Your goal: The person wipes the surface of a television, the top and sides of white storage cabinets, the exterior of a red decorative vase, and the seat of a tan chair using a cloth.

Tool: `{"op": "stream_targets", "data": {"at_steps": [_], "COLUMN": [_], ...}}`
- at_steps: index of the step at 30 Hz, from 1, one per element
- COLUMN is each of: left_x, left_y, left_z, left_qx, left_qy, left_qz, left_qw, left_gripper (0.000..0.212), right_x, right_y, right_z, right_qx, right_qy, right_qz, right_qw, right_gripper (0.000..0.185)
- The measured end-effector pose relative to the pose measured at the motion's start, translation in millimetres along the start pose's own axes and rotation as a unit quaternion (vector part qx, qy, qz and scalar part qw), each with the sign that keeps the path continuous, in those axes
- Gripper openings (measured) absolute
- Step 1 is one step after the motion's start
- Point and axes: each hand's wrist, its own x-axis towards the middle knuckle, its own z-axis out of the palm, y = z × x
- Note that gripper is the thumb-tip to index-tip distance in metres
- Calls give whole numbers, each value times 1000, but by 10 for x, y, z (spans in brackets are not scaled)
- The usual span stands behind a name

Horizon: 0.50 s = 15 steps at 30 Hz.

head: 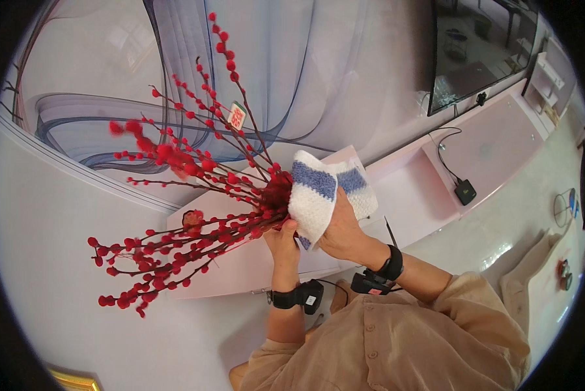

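Observation:
A bunch of decorative red berry branches (209, 171) lies tilted across the view, its tips fanning out to the left. Below its gathered base, my left hand (283, 244) grips it, thumb upward beside the cloth. My right hand (344, 229) holds a white cloth with blue stripes (314, 190) against the bunch's lower end. Whatever the cloth covers there, a vase or bare stems, is hidden. Among the branches hang a small red-and-white tag (237, 116) and a round reddish ornament (193, 220).
Beneath my hands runs a long pale pink cabinet (214, 273) with an open recess (410, 188). A black box (465, 191) on a cable rests at its front edge. A wall-mounted television (483, 54) is at upper right, and a pale table (551, 288) stands at right.

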Motion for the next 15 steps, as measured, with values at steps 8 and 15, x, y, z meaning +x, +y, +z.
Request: {"op": "stream_targets", "data": {"at_steps": [8, 15], "left_x": [84, 59], "left_y": [148, 242], "left_z": [-37, -1], "left_qx": [-53, -22], "left_qy": [48, 20], "left_qz": [87, 13], "left_qw": [994, 999], "left_gripper": [87, 76], "right_x": [-124, -38], "right_y": [126, 28], "right_z": [43, 81], "right_qx": [83, 61], "right_qy": [-68, -32], "right_qz": [55, 0], "right_qw": [993, 998], "right_gripper": [54, 54]}}
